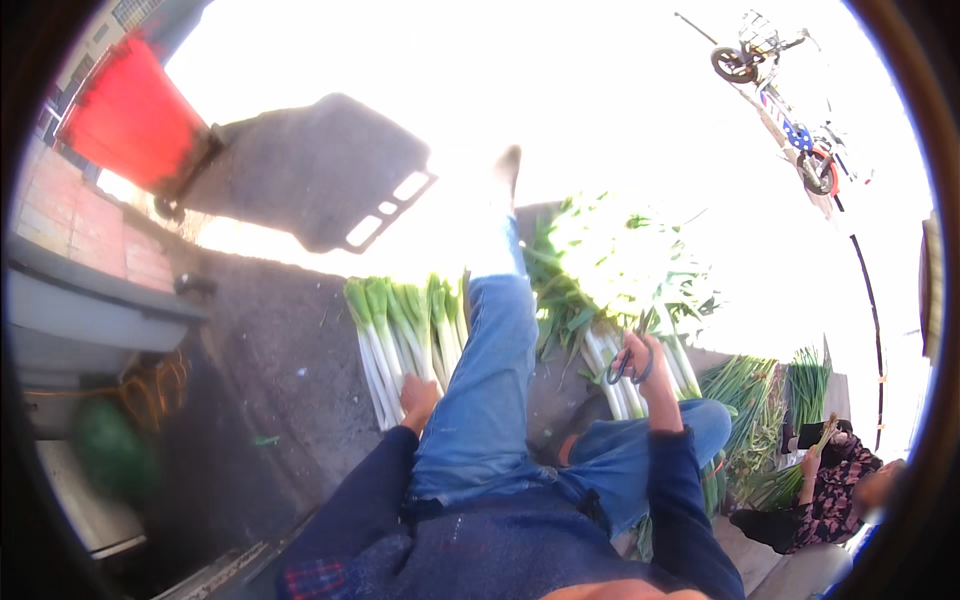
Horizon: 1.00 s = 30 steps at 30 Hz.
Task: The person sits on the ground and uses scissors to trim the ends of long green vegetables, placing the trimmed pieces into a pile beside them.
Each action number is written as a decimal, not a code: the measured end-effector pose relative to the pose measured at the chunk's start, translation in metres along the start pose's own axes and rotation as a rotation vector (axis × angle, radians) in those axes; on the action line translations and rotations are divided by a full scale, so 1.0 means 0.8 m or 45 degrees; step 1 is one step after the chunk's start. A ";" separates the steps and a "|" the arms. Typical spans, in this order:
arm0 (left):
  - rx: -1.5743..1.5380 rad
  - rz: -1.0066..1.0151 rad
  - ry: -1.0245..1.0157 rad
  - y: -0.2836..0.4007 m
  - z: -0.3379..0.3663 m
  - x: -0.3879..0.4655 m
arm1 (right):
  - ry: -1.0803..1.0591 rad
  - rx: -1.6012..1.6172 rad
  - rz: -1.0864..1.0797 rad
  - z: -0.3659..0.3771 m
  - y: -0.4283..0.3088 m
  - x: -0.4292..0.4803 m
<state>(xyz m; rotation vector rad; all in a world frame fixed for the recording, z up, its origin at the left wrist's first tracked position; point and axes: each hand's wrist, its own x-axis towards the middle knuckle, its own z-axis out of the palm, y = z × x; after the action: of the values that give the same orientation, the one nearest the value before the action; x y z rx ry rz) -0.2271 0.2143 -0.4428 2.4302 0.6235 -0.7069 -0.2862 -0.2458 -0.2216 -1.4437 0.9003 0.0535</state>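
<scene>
My left hand [418,399] rests at the white stems of a row of trimmed leeks or large green onions [382,337], which lie on the ground left of my outstretched leg. Its fingers are partly hidden, so a grip on a stem cannot be made out. In my right hand [646,364] is a pair of dark-handled scissors [621,366], blades pointing away from me. Beneath that hand lie more long white stalks [600,349]. Beyond them spreads a heap of leafy green tops [600,255], washed out by sunlight.
A red wheeled bin [135,120] stands far left, casting a shadow. To the right, another person [832,487] sits holding thin stalks beside piles of green onions [742,405]. A two-wheeler with a basket [787,112] is parked at the upper right. My legs [480,375] divide the ground before me.
</scene>
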 end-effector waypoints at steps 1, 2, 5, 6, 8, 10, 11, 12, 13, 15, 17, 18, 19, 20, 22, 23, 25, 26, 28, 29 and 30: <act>0.077 0.048 -0.023 -0.007 -0.007 -0.003 | -0.012 0.027 0.040 0.008 -0.004 -0.011; 0.122 0.098 0.002 0.003 -0.006 0.007 | -0.002 -0.002 0.024 0.006 -0.019 -0.013; 0.253 0.371 -0.033 0.012 -0.009 0.006 | 0.012 0.112 -0.108 -0.016 -0.014 -0.023; 0.276 0.333 0.053 0.008 -0.007 0.027 | -0.002 0.150 -0.140 -0.008 -0.035 -0.028; 0.326 0.346 -0.049 0.003 -0.022 0.053 | -0.033 0.231 -0.221 -0.009 -0.058 -0.037; 0.430 0.374 -0.184 -0.001 -0.015 0.048 | 0.079 0.338 -0.254 -0.039 -0.059 -0.063; 0.460 0.402 -0.159 0.000 -0.009 0.042 | 0.136 0.422 -0.241 -0.063 -0.061 -0.083; 0.466 0.423 -0.081 -0.005 -0.015 0.058 | 0.178 0.458 -0.284 -0.078 -0.075 -0.093; 0.463 0.457 -0.032 -0.001 -0.013 0.071 | 0.246 0.474 -0.327 -0.103 -0.086 -0.112; 0.525 0.532 0.169 0.015 -0.052 0.107 | 0.318 0.601 -0.541 -0.148 -0.088 -0.128; 0.627 0.665 0.435 0.046 -0.125 0.158 | 0.296 0.818 -0.756 -0.199 -0.077 -0.132; 0.350 0.495 0.294 0.079 -0.136 0.151 | 0.390 0.868 -0.794 -0.240 -0.045 -0.146; 0.326 0.599 0.392 0.118 -0.153 0.147 | 0.476 0.916 -0.843 -0.274 -0.014 -0.159; 0.302 0.700 0.512 0.156 -0.178 0.140 | 0.553 0.985 -0.824 -0.300 0.015 -0.170; -0.105 0.849 0.744 0.234 -0.227 0.147 | 0.650 1.145 -0.803 -0.327 0.061 -0.178; -0.071 0.977 0.781 0.286 -0.220 0.125 | 0.806 1.119 -0.696 -0.335 0.100 -0.199; -0.063 1.050 0.737 0.393 -0.246 0.028 | 1.028 1.079 -0.501 -0.340 0.159 -0.216; -0.084 1.004 0.672 0.440 -0.264 -0.016 | 1.124 1.212 -0.350 -0.324 0.171 -0.211; -0.181 1.201 0.532 0.505 -0.252 -0.055 | 1.132 1.117 -0.262 -0.305 0.238 -0.218; -0.119 1.340 0.458 0.535 -0.233 -0.080 | 1.142 1.079 -0.196 -0.294 0.272 -0.216; -0.002 1.402 0.346 0.560 -0.194 -0.106 | 1.167 1.009 -0.137 -0.287 0.295 -0.230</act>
<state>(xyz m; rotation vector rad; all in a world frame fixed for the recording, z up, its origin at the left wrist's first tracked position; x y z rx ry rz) 0.0107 -0.0543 -0.1210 2.3856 -0.6279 0.0863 -0.6524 -0.3115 -0.2840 -0.7121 1.3554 -1.0085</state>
